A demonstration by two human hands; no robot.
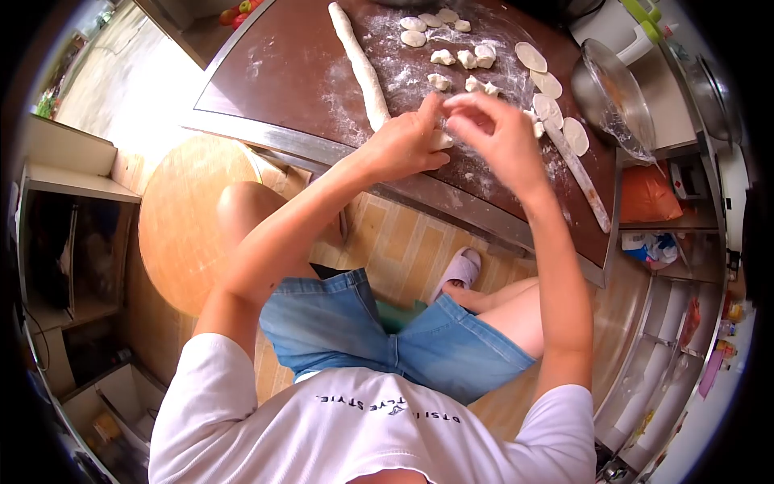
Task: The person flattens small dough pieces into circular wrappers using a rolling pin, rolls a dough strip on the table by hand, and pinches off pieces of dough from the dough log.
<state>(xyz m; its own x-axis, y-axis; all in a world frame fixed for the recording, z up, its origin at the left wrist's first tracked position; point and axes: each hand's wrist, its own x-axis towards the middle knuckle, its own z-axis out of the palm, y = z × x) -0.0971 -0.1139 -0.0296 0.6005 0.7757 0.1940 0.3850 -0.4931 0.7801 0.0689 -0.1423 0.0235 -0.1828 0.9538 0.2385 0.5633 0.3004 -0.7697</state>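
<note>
My left hand [403, 143] is at the near end of a long dough rope [359, 66], its fingers curled round a piece of white dough [440, 140]. Close beside it on the right, my right hand [498, 139] is raised over the table with thumb and fingers bent towards each other; what lies between them, if anything, is too small to tell. Beyond the hands, several torn dough lumps [466, 59] lie on the floured brown table [274, 60]. Flat dough rounds [530, 56] lie at the back and the right, next to a floury rolling pin [580, 176].
A metal bowl [617, 97] with plastic wrap stands at the table's right edge. An orange bag [649, 194] sits on a shelf below it. A round wooden stool [189, 218] stands left of my knees. Open shelves line both sides.
</note>
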